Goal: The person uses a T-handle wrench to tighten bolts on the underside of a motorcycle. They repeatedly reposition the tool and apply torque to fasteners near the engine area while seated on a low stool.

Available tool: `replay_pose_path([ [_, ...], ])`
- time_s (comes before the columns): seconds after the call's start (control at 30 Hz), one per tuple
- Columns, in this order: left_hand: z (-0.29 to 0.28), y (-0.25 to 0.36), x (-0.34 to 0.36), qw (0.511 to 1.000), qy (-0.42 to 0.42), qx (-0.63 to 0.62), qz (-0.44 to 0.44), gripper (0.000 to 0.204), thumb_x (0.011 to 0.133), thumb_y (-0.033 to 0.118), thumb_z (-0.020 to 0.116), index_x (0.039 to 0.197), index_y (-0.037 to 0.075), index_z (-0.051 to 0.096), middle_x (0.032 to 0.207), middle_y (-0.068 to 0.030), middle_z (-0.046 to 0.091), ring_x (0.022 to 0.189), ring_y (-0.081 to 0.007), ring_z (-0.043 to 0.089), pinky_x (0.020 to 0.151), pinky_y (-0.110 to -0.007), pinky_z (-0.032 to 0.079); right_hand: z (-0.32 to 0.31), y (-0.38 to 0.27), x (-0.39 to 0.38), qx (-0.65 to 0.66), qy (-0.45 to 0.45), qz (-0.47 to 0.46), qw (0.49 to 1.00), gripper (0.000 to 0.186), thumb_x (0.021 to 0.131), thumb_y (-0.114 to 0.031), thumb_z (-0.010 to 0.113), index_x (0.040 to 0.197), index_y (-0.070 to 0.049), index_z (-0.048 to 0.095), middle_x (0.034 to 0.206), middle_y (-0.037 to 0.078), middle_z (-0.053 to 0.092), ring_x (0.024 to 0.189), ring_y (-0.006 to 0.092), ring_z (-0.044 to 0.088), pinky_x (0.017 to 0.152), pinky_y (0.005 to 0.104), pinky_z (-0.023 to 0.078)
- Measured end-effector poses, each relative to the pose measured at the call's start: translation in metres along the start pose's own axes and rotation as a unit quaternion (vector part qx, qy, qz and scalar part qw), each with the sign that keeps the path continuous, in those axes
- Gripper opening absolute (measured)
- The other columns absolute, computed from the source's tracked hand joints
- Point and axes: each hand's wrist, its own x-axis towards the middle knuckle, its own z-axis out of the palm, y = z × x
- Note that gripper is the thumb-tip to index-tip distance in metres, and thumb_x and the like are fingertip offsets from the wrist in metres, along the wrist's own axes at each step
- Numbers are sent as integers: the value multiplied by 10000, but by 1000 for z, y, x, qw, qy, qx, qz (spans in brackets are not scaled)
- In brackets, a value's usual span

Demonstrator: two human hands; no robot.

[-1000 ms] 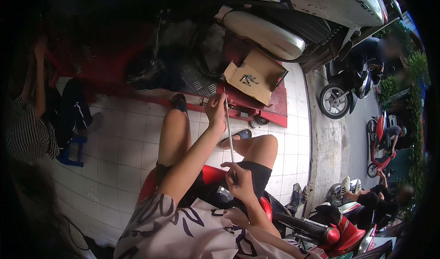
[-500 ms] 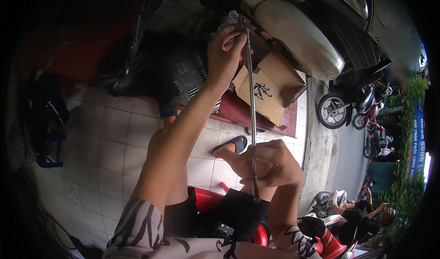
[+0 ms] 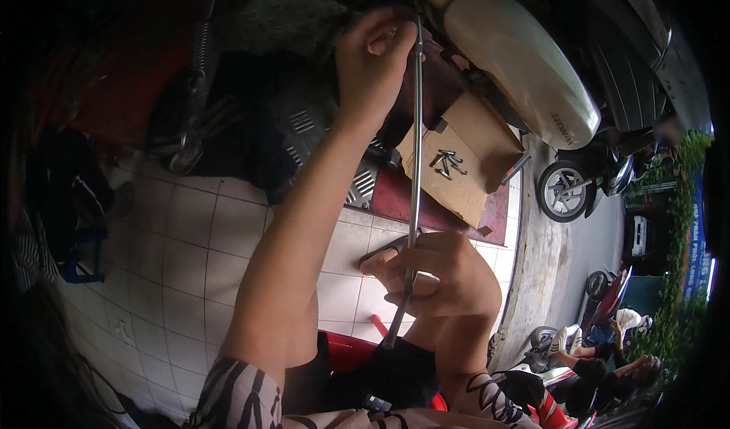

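Observation:
A long steel rod (image 3: 417, 148) runs upright through the middle of the view. My left hand (image 3: 376, 64) has its fingers curled on the rod's upper end, up against the dark underside of a scooter with a silvery cover (image 3: 517, 64). My right hand (image 3: 449, 277) grips the lower part of the rod above my lap. Just right of the rod, an open cardboard box (image 3: 475, 193) holds several small metal bolts (image 3: 449, 163). The box lies on a red platform (image 3: 391, 201) with tread-plate metal beside it.
Below are a tiled floor (image 3: 175, 269) and my red stool (image 3: 346, 349). At left are dark-clothed legs (image 3: 65, 170) and a blue stool (image 3: 84, 254). At right, beyond the floor's edge, are a parked motorbike (image 3: 563, 189) and seated people (image 3: 608, 368) by a street.
My left hand has risen toward the scooter, carrying the rod's upper end with it. My view has shifted; the box and scooter appear further right. The left person's arms are out of sight.

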Motion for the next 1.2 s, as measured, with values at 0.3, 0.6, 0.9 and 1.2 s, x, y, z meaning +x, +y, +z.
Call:
replay_pose_path([
  [0.3, 3, 3, -2, 1000, -9, 10, 19, 210, 868, 52, 620, 1057, -38, 602, 942, -104, 656, 723, -116, 642, 639, -234, 529, -2, -6, -2, -12, 15, -5, 1000, 319, 555, -64, 791, 846, -36, 663, 704, 72, 641, 589, 227, 624, 522, 323, 481],
  [0.6, 15, -5, -3, 999, 10, -35, 2, 218, 871, 77, 620, 1064, -24, 600, 898, -95, 658, 671, -147, 653, 580, -238, 492, -6, -7, 3, -34, 25, -22, 999, 297, 568, -68, 795, 832, -48, 660, 686, 55, 638, 577, 212, 606, 512, 322, 464],
  [0.9, 7, 2, 3, 999, 20, -31, -2, 185, 885, 132, 626, 1042, 35, 637, 846, -46, 668, 679, -140, 655, 544, -232, 431, 3, -4, 9, -16, 48, -71, 996, 282, 608, -138, 803, 835, -48, 662, 648, 46, 608, 555, 211, 593, 509, 331, 445],
  [1.2, -7, 10, 8, 961, -96, -116, -231, 274, 925, 280, 587, 1018, 25, 621, 852, -88, 661, 724, -207, 655, 620, -276, 500, 18, 2, 7, -42, 170, -82, 981, 306, 596, -244, 836, 786, -58, 686, 624, 39, 596, 540, 187, 577, 493, 304, 432],
])
